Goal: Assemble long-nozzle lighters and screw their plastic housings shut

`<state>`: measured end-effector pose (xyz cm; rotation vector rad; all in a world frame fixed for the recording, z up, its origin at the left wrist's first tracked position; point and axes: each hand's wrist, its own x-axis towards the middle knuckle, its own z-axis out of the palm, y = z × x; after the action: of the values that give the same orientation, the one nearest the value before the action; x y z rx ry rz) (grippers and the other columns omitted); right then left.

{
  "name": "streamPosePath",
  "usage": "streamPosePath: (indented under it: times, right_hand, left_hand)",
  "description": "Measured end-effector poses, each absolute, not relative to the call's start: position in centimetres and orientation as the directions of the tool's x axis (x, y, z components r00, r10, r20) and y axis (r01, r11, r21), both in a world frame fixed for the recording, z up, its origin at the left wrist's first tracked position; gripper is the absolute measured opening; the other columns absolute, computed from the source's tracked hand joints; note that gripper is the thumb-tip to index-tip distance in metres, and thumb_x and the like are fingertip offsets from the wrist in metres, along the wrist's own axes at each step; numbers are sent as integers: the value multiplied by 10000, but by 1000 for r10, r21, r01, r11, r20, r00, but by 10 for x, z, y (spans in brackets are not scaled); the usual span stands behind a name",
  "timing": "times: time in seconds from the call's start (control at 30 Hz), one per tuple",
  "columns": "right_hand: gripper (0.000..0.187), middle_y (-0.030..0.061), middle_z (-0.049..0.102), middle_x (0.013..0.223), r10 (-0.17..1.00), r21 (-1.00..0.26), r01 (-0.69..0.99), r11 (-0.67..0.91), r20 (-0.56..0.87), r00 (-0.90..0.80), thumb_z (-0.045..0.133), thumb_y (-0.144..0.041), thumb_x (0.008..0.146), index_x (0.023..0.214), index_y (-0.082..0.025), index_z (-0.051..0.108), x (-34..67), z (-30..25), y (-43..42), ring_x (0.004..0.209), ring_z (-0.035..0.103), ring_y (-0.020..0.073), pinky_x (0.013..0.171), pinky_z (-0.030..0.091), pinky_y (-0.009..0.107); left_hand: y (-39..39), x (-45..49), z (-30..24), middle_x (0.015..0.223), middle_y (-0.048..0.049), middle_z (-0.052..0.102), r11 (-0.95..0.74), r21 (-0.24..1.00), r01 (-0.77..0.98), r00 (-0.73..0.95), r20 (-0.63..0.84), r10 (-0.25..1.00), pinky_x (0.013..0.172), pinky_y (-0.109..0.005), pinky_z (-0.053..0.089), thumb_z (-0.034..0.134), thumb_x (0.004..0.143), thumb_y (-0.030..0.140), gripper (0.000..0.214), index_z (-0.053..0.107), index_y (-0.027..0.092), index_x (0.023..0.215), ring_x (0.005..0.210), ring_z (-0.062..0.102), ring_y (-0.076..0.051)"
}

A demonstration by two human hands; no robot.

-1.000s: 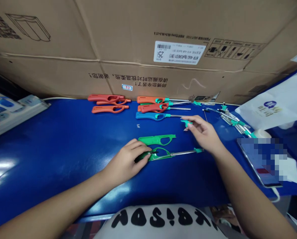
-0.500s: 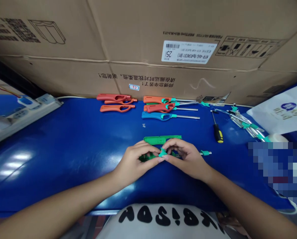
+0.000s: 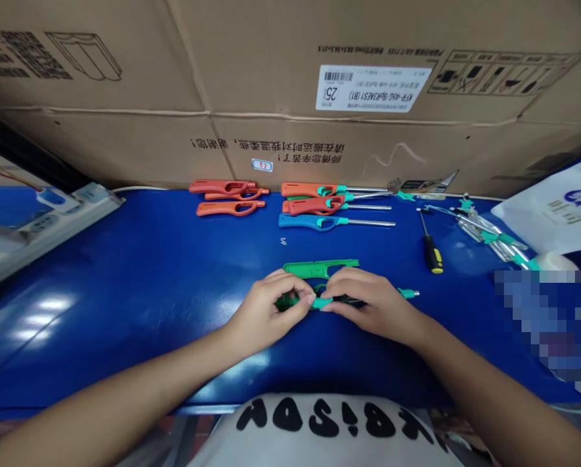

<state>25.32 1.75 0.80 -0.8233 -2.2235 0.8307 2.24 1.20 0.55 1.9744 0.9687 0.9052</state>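
My left hand (image 3: 266,305) is closed, thumb and index finger pinching one end of a small teal lighter trigger (image 3: 322,303). The other end is pinched by my right hand (image 3: 375,301), also closed. Just beyond my fingers lies a green lighter shell half (image 3: 303,269), its hollow side showing. Beneath both hands is another green shell piece (image 3: 284,302), mostly covered. A teal-tipped metal tube end (image 3: 408,294) sticks out past my right hand.
Lighters with metal tubes, a blue one (image 3: 310,222) nearest, lie behind, with orange and red handles (image 3: 229,207) to their left. A screwdriver (image 3: 432,253), loose lighter parts (image 3: 499,239) and a white bag (image 3: 553,207) are right. A power strip (image 3: 47,224) lies left; a cardboard box (image 3: 251,84) stands behind.
The teal trigger has turned between my fingers, from pointing upward to lying more level. My hands stay in nearly the same place, both still pinching it.
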Motion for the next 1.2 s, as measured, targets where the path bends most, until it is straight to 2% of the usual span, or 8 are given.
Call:
streamPosePath:
  times: [0.07, 0.13, 0.27, 0.43, 0.7, 0.83, 1.0, 1.2]
  right_hand:
    - [66, 35, 706, 948, 660, -623, 367, 691, 336, -672, 654, -240, 954, 1009, -208, 673, 257, 8, 19, 897, 637, 162, 840, 494, 316]
    - [57, 41, 708, 935, 650, -568, 402, 718, 342, -679, 635, -240, 965, 983, -197, 668, 260, 7, 21, 876, 625, 167, 830, 485, 329]
    - [69, 50, 698, 909, 680, -549, 448, 706, 348, -645, 612, -222, 972, 955, -189, 670, 269, 11, 26, 847, 597, 172, 791, 481, 328]
    - [132, 62, 686, 927, 709, -539, 526, 658, 207, -674, 586, -257, 983, 963, -213, 710, 279, 15, 30, 866, 588, 195, 777, 480, 350]
    - [167, 65, 661, 936, 702, -548, 517, 658, 198, -684, 549, -266, 1001, 979, -224, 708, 276, 14, 27, 864, 578, 193, 784, 473, 359]
    - [132, 59, 652, 980, 750, -606, 542, 582, 142, -646, 545, -250, 997, 1011, -217, 672, 278, 17, 26, 887, 597, 178, 776, 481, 323]
    - [110, 56, 649, 967, 794, -516, 649, 559, 106, -599, 550, -255, 987, 967, -221, 653, 286, 20, 26, 899, 607, 188, 777, 482, 321]
    - [72, 56, 651, 948, 837, -486, 696, 529, 161, -523, 580, -262, 956, 923, -238, 640, 306, 25, 32, 879, 619, 206, 784, 495, 349]
  left_hand:
    - [13, 22, 4, 806, 6, 714, -462, 822, 333, 482, 273, 833, 744, -254, 468, 638, 947, 189, 83, 693, 184, 885, 775, 605, -129]
    - [14, 20, 3, 863, -2, 733, -488, 798, 353, 481, 292, 827, 775, -269, 476, 633, 960, 213, 72, 697, 191, 936, 811, 612, -139]
    - [16, 15, 4, 992, -37, 736, -561, 695, 450, 512, 314, 800, 834, -329, 484, 670, 939, 285, 141, 680, 188, 1041, 879, 614, -181]
    - [19, 9, 3, 1052, -59, 719, -606, 570, 555, 598, 234, 767, 857, -384, 472, 638, 946, 262, 156, 677, 202, 1085, 929, 605, -222]
    - [20, 9, -1, 1017, -52, 728, -604, 585, 541, 613, 218, 760, 845, -366, 472, 609, 972, 258, 130, 680, 197, 1063, 911, 611, -208]
    - [17, 10, 2, 1057, -54, 703, -616, 592, 520, 623, 230, 748, 854, -365, 462, 602, 973, 265, 140, 679, 203, 1072, 936, 601, -206]
    - [11, 13, 4, 1110, -50, 675, -651, 563, 510, 673, 210, 709, 877, -363, 439, 623, 968, 301, 156, 684, 229, 1092, 1012, 588, -213]
    - [10, 13, 1, 1158, -71, 644, -662, 558, 501, 695, 196, 692, 882, -366, 427, 546, 995, 215, 168, 666, 227, 1112, 1044, 581, -218]
